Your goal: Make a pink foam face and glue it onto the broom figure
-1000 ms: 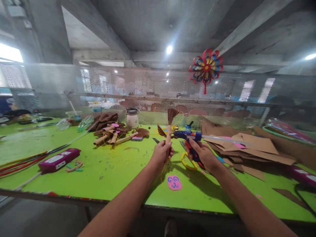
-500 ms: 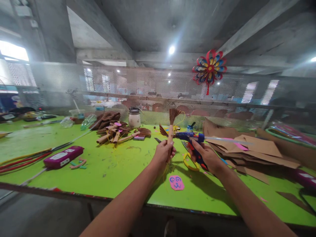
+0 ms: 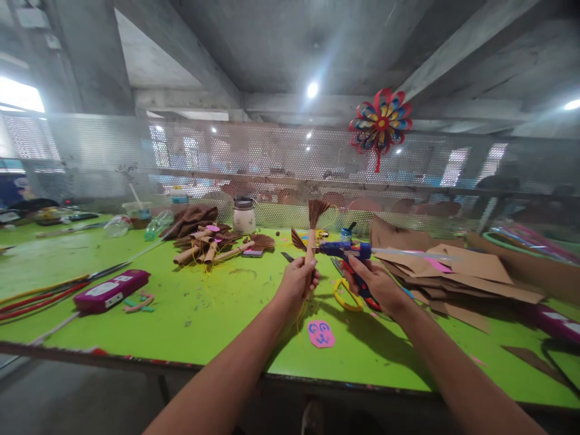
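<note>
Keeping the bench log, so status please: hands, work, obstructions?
Left hand gripping brown paper roll, fanned end up. Right hand holding blue glue gun, nozzle at roll. Yellow-handled scissors lying close by gun.

Green tbl [image 3: 194, 326], perforated scrn [image 3: 263, 148] behind, gray concrete ceiling [image 3: 272, 51] w/ lit lamps [image 3: 312, 90].

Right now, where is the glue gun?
In the head view, the glue gun is right of centre in the right hand, its tip pointing left at the roll in the left hand, above the yellow handle.
</note>
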Demonstrator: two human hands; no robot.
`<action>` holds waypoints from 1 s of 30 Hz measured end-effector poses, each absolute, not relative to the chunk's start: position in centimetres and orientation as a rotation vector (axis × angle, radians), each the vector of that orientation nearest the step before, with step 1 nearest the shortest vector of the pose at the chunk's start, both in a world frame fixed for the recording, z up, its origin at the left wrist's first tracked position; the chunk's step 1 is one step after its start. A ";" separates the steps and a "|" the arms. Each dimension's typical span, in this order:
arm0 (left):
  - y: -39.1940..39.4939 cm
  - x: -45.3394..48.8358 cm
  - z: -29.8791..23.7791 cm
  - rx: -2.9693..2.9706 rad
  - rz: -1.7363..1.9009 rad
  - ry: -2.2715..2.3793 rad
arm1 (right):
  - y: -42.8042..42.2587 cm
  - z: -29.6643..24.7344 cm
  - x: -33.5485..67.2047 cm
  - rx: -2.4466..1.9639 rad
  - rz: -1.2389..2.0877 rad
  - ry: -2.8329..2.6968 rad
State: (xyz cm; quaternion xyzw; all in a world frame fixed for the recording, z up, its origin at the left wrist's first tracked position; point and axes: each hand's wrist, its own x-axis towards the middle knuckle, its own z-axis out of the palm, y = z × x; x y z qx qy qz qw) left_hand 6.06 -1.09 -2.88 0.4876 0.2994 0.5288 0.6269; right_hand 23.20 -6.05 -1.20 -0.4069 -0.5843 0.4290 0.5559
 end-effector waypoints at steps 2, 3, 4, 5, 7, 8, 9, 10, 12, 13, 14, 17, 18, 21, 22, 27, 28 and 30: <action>-1.1 6.1 -2.9 1.115 1.211 0.682 | -5.9 -1.2 23.2 -0.960 0.994 -1.374; -1.1 6.1 -3.0 1.114 1.210 0.680 | -5.9 -1.3 23.1 -0.962 0.986 -1.375; -1.1 6.1 -3.0 1.113 1.210 0.678 | -5.9 -1.2 23.1 -0.965 0.979 -1.378; -1.1 6.1 -3.0 1.112 1.211 0.678 | -5.9 -1.2 23.0 -0.969 0.972 -1.383; -1.0 6.1 -3.0 1.111 1.216 0.682 | -6.1 -1.1 23.0 -0.976 0.962 -1.400; -1.0 6.1 -3.0 1.112 1.218 0.684 | -6.2 -1.0 23.0 -0.979 0.958 -1.408; -1.0 6.0 -3.0 1.113 1.220 0.687 | -6.2 -1.0 23.0 -0.981 0.954 -1.415; -1.0 6.0 -2.9 1.115 1.220 0.689 | -6.2 -1.0 23.0 -0.982 0.946 -1.421; -1.1 6.0 -2.9 1.118 1.219 0.692 | -6.2 -1.1 23.0 -0.983 0.925 -1.434; -1.1 6.1 -2.9 1.121 1.219 0.693 | -6.1 -1.2 23.1 -0.980 0.913 -1.442; -1.1 6.1 -2.9 1.123 1.218 0.693 | -5.9 -1.3 23.1 -0.977 0.904 -1.450; -1.2 6.1 -2.9 1.127 1.210 0.690 | -5.6 -1.4 23.2 -0.979 0.876 -1.470; -1.3 6.1 -2.9 1.126 1.209 0.689 | -5.6 -1.4 23.2 -0.983 0.873 -1.466; -1.3 6.1 -2.8 1.117 1.209 0.685 | -5.7 -1.3 23.2 -0.992 0.898 -1.438; -1.3 6.0 -2.7 1.113 1.208 0.682 | -5.8 -1.2 23.2 -0.992 0.919 -1.430; -1.4 5.9 -2.7 1.086 1.212 0.664 | -6.2 -1.0 23.2 -0.992 0.948 -1.459; -1.4 5.9 -2.7 1.081 1.214 0.660 | -6.2 -1.0 23.2 -0.990 0.941 -1.466; -1.4 5.9 -2.7 1.071 1.220 0.653 | -6.2 -1.1 23.2 -0.989 0.930 -1.475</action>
